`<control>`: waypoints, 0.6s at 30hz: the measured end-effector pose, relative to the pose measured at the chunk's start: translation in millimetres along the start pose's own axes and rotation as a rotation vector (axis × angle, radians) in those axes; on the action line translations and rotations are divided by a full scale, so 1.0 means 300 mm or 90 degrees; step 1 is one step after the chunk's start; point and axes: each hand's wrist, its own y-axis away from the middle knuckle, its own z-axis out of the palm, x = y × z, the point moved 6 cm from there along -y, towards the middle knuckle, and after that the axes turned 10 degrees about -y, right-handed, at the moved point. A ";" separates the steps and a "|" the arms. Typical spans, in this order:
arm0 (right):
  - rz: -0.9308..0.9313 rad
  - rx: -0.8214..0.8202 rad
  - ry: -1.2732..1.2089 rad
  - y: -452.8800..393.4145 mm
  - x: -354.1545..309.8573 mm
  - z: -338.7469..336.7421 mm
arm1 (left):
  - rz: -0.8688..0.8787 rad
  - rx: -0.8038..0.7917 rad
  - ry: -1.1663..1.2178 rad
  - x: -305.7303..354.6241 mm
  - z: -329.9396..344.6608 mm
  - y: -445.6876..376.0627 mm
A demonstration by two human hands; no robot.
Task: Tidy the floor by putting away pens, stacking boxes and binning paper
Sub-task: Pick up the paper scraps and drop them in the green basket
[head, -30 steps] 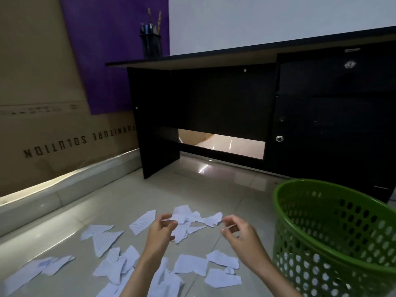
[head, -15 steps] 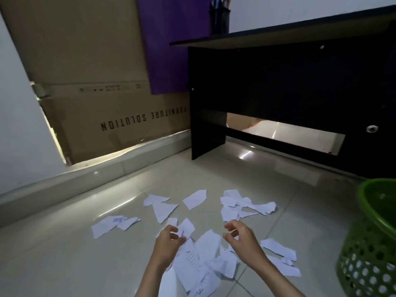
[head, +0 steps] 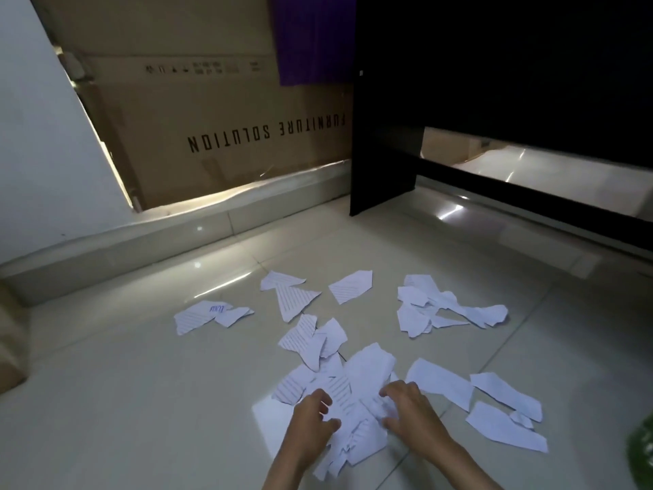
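Observation:
Several torn pieces of white lined paper lie scattered on the tiled floor, with one cluster (head: 434,305) further out and single scraps (head: 289,298) to its left. The nearest pile of paper (head: 357,380) sits right in front of me. My left hand (head: 311,417) and my right hand (head: 411,412) are down on this pile from either side, fingers curled into the scraps and bunching them between the hands. Only a sliver of the green bin (head: 641,450) shows at the lower right edge. No pens are in view.
A black desk (head: 381,164) stands ahead on the right, its side panel reaching the floor. A large cardboard box (head: 229,136) leans on the wall behind a low tiled ledge (head: 141,238). Another cardboard edge (head: 10,348) is at the far left.
My view has tilted down and to the left, so the bin has slid almost out of frame. Both hands have dropped from above the floor onto the nearest paper pile and curled into it.

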 end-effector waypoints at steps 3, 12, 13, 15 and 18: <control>-0.007 -0.022 0.128 -0.011 0.036 0.053 | -0.004 0.013 -0.010 -0.028 0.055 -0.007; 0.016 0.056 -0.192 0.059 0.104 -0.023 | 0.029 0.078 -0.089 -0.060 0.134 -0.010; 0.013 0.063 -0.252 0.069 0.114 -0.046 | 0.039 0.096 -0.109 -0.056 0.132 -0.012; 0.005 0.089 -0.346 0.089 0.135 -0.100 | 0.058 0.136 -0.134 -0.033 0.128 -0.019; 0.006 0.130 -0.462 0.121 0.192 -0.162 | 0.082 0.157 -0.134 0.035 0.147 -0.047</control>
